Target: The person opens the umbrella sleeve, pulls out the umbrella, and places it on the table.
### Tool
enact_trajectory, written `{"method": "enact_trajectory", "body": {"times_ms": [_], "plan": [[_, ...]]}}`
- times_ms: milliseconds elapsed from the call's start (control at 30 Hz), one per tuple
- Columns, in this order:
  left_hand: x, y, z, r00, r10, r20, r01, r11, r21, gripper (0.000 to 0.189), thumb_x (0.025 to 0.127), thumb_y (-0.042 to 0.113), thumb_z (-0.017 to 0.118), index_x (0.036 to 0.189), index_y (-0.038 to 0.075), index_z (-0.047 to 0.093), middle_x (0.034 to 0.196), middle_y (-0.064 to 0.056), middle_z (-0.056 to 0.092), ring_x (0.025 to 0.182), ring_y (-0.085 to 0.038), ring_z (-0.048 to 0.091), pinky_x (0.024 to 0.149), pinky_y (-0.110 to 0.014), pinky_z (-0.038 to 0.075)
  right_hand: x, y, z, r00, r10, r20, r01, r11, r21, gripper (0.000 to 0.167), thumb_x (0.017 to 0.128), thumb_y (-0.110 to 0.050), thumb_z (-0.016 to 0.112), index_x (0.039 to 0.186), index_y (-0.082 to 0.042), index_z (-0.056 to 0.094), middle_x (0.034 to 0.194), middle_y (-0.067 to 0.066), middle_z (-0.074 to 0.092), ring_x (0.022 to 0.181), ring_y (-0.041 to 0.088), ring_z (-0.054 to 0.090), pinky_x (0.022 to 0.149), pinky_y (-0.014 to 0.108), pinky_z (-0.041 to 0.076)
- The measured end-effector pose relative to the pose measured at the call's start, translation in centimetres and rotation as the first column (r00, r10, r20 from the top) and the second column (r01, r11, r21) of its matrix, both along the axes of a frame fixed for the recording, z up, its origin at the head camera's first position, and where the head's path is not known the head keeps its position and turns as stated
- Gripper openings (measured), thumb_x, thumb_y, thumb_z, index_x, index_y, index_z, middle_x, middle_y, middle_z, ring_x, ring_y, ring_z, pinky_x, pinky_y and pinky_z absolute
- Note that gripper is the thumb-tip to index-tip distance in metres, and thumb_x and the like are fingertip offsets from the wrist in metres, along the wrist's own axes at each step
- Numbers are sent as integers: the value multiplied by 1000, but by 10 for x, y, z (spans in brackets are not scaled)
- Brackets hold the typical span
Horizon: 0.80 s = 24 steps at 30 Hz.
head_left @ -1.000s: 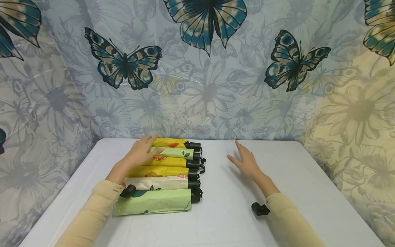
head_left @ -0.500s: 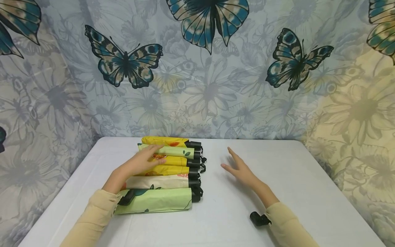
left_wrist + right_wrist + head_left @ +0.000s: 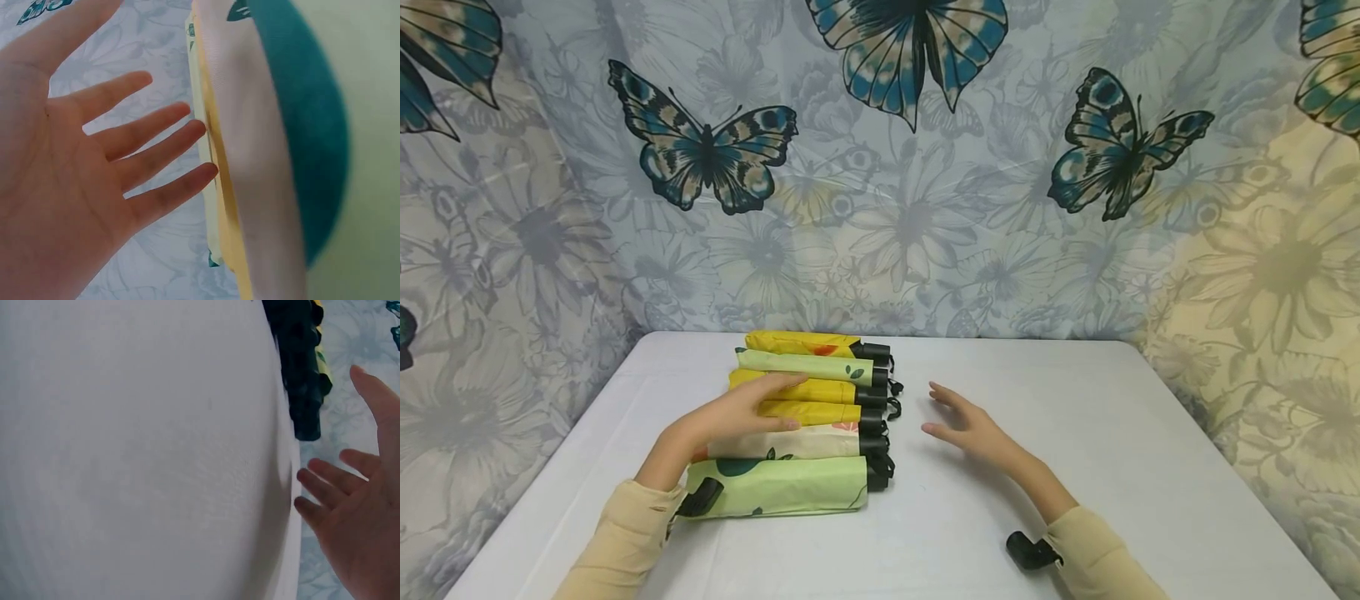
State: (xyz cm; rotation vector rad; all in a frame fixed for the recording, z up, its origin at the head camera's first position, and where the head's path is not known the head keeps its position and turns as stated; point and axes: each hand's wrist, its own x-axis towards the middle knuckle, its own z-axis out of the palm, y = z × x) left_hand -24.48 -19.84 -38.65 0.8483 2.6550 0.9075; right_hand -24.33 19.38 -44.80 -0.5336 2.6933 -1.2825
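Observation:
Several folded umbrellas with black handles lie side by side in a row, handles to the right. From the back they run: a yellow umbrella, a light green umbrella, two more yellow ones, a cream umbrella and a thicker green umbrella at the front. Over the left part of the row is my left hand, fingers spread and gripping nothing; whether it touches the fabric I cannot tell. To the right of the handles, my right hand hovers above the table with loosely extended fingers, holding nothing.
The umbrellas lie on a white-covered table. Behind it hangs a patterned cloth with butterflies and flowers. A black wrist-worn device sits at the right cuff, another black device at the left cuff.
My left hand has drawn back toward the front, from the rear umbrellas to above the middle ones. My right hand has moved nearer and slightly left. The row looks unchanged.

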Motion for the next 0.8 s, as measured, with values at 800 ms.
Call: {"method": "enact_trajectory", "body": {"times_ms": [800], "plan": [[20,-25,6,983,-139,121,128,987,94,60,86,33,75,140,19,53,141,-3,56,125,-29,55,103,-54,45,17,-22,8,970,243,5,-235,945,-228,63,85,-25,76,140,-5,51,143,15,53,133,32,51,112,41,39]]}}
